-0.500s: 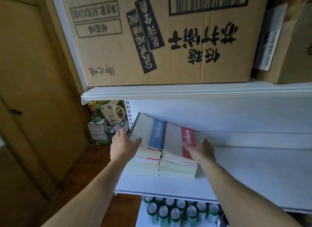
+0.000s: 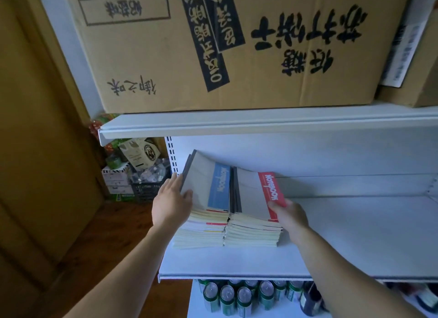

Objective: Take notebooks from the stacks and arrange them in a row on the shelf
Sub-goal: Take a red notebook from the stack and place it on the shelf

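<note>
Two notebook stacks sit side by side, touching, at the left end of the white shelf (image 2: 355, 234). The left stack (image 2: 201, 232) is topped by a blue-banded notebook (image 2: 211, 185), the right stack (image 2: 251, 234) by a red-banded notebook (image 2: 251, 192). Your left hand (image 2: 171, 199) holds the blue-banded notebook at its left edge, thumb on the cover, fingers along the side. Your right hand (image 2: 290, 213) pinches the red-banded notebook at its right edge, thumb on the red band; the fingers underneath are hidden. Both top covers slope up toward the back panel. A printed cardboard box (image 2: 213, 45) is on the shelf above, green cans (image 2: 237, 296) on the level below, and a dark crate (image 2: 147, 189) sits on the floor to the left.
</note>
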`<act>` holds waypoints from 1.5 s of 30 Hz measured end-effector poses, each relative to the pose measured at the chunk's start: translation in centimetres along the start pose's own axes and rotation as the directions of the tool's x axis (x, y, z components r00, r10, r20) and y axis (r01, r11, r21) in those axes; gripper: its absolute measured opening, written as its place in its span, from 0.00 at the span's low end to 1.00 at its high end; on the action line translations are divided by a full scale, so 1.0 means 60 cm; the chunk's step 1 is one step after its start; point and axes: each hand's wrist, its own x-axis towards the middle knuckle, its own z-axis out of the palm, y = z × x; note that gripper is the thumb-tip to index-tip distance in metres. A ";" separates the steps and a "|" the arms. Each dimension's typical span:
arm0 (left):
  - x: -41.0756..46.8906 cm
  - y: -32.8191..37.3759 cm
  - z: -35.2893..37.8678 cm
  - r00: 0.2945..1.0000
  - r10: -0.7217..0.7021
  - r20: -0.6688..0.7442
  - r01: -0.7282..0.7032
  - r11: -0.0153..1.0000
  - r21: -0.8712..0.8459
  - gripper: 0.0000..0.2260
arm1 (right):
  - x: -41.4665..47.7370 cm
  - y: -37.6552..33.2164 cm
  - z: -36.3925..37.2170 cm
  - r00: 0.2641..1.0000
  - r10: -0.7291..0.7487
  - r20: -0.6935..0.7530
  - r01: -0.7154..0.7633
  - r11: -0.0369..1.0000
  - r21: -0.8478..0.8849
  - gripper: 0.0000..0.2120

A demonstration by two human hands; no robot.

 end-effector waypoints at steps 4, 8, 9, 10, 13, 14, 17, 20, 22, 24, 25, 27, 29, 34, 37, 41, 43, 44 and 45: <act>0.001 0.011 -0.017 0.993 -0.017 -0.117 0.020 1.000 0.019 0.17 | -0.015 -0.008 -0.010 0.989 -0.054 -0.139 0.049 0.998 -0.044 0.05; 0.015 0.025 -0.040 0.992 -0.032 -0.118 0.029 0.999 -0.023 0.16 | -0.021 -0.030 -0.016 0.971 -0.076 -0.227 0.092 0.994 0.060 0.04; 0.020 0.026 -0.046 0.995 -0.040 -0.093 0.032 0.996 -0.089 0.15 | -0.020 -0.035 -0.017 0.968 -0.069 -0.242 0.099 0.988 0.115 0.04; 0.022 0.029 -0.052 0.996 -0.053 -0.071 0.042 0.989 -0.145 0.14 | -0.021 -0.040 -0.018 0.970 -0.055 -0.235 0.103 0.975 0.197 0.04; 0.026 0.040 -0.072 0.994 -0.108 -0.015 0.100 0.955 -0.281 0.12 | -0.033 -0.057 -0.021 0.995 -0.025 -0.098 0.070 0.866 0.495 0.03; 0.026 0.045 -0.077 0.987 -0.158 0.022 0.153 0.902 -0.404 0.12 | -0.042 -0.062 -0.022 0.999 -0.020 -0.037 0.038 0.802 0.597 0.04; 0.018 0.063 -0.086 0.931 -0.296 0.212 0.343 0.519 -0.783 0.13 | -0.062 -0.070 -0.018 0.996 0.015 0.086 -0.079 0.556 0.827 0.11; 0.000 0.071 -0.086 0.908 -0.243 0.343 0.401 0.255 -0.880 0.16 | -0.078 -0.070 -0.023 0.993 -0.003 0.117 -0.107 0.379 0.919 0.15; -0.016 0.078 -0.076 0.894 -0.129 0.429 0.447 0.200 -0.872 0.18 | -0.090 -0.073 -0.029 0.990 -0.043 0.132 -0.106 0.380 0.919 0.16; -0.032 0.092 -0.056 0.856 0.012 0.516 0.501 0.227 -0.836 0.20 | -0.102 -0.079 -0.035 0.990 -0.081 0.115 -0.061 0.489 0.870 0.14; -0.042 0.103 -0.044 0.828 0.083 0.554 0.524 0.238 -0.818 0.21 | -0.108 -0.081 -0.037 0.993 -0.085 0.085 -0.022 0.565 0.825 0.12; -0.063 0.127 -0.020 0.774 0.182 0.607 0.565 0.236 -0.791 0.22 | -0.121 -0.078 -0.045 0.998 -0.065 0.004 0.043 0.714 0.699 0.07; -0.085 0.148 0.004 0.731 0.246 0.637 0.602 0.207 -0.771 0.22 | -0.131 -0.060 -0.060 0.996 -0.033 -0.082 0.077 0.785 0.615 0.07; -0.111 0.202 0.051 0.646 0.365 0.670 0.687 0.104 -0.719 0.16 | -0.136 -0.014 -0.130 0.982 -0.054 -0.179 0.151 0.797 0.585 0.13; -0.120 0.251 0.083 0.647 0.381 0.660 0.612 0.256 -0.748 0.12 | -0.126 0.012 -0.171 0.981 -0.032 -0.194 0.145 0.783 0.605 0.17; -0.119 0.306 0.148 0.739 0.312 0.598 0.480 0.379 -0.791 0.19 | -0.095 0.047 -0.233 0.995 -0.069 -0.067 0.095 0.807 0.583 0.22; -0.118 0.332 0.180 0.753 0.316 0.578 0.425 0.437 -0.793 0.17 | -0.070 0.066 -0.269 0.997 -0.066 -0.049 0.081 0.870 0.486 0.21; -0.118 0.343 0.196 0.757 0.314 0.573 0.406 0.461 -0.789 0.16 | -0.058 0.073 -0.281 0.996 -0.066 -0.057 0.084 0.900 0.428 0.20; -0.118 0.354 0.212 0.764 0.305 0.569 0.398 0.472 -0.787 0.16 | -0.045 0.082 -0.292 0.995 -0.070 -0.070 0.091 0.923 0.374 0.18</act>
